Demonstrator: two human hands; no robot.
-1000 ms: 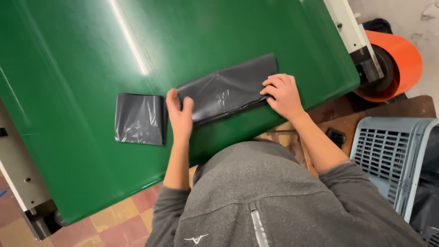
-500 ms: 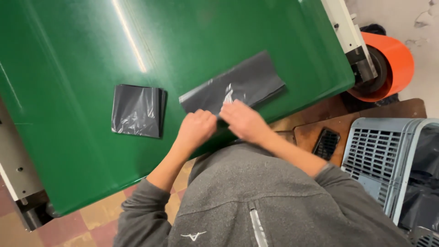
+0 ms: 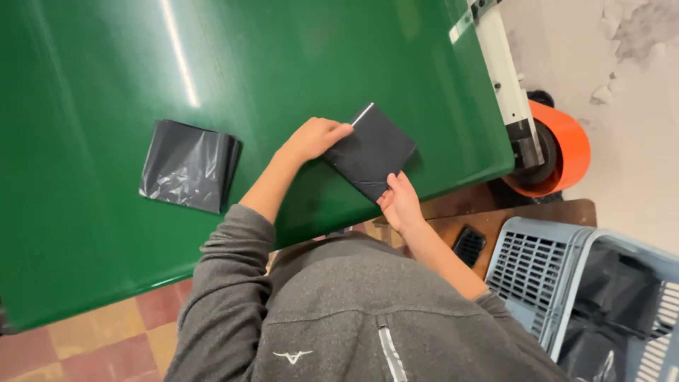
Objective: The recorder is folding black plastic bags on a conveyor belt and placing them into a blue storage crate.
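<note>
Folded black plastic bags lying on a green table, with more in a crate.

A folded black plastic bag [image 3: 373,151], a flat glossy square, is lying near the table's right edge, tilted like a diamond, with a thin pale line showing along its upper left edge; the left hand [image 3: 313,139] is pressing its upper left side while the right hand [image 3: 400,203] is pinching its lower corner. A second folded black bag [image 3: 187,165], squarish and crinkled, shiny with grey glints, is lying well apart to the left on the green table [image 3: 92,85]. More black plastic is sitting inside the pale blue slatted crate [image 3: 537,272] at lower right.
</note>
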